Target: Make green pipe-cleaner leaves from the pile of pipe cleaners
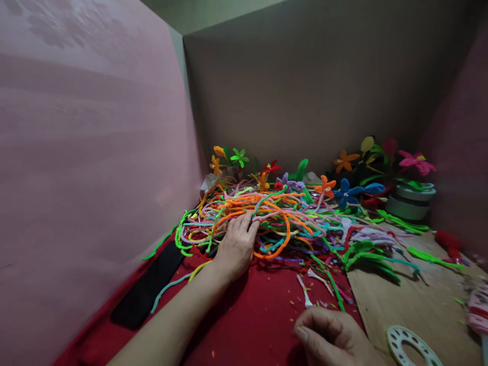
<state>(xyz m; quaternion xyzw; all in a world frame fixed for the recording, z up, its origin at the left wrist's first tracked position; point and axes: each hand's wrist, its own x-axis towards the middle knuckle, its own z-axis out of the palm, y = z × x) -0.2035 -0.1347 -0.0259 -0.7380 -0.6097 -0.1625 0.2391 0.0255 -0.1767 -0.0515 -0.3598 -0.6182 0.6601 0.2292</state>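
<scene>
A tangled heap of coloured pipe cleaners (274,218) lies on a red cloth (247,315). My left hand (236,246) reaches into the near left side of the heap, palm down, fingers stretched out and pushed among the orange and pink strands. My right hand (331,338) rests at the bottom edge on the cloth, its fingers curled into a loose fist; whether anything is inside it is hidden. Finished pipe-cleaner flowers (345,193) stand along the back behind the heap.
Cardboard walls (305,86) enclose the spot at the back, pink panels (84,152) at the left and right. A wooden board (412,305) lies on the right with a white perforated ring (414,345), green stems (366,254) and a grey round pot (409,201). A black strip (148,290) lies left.
</scene>
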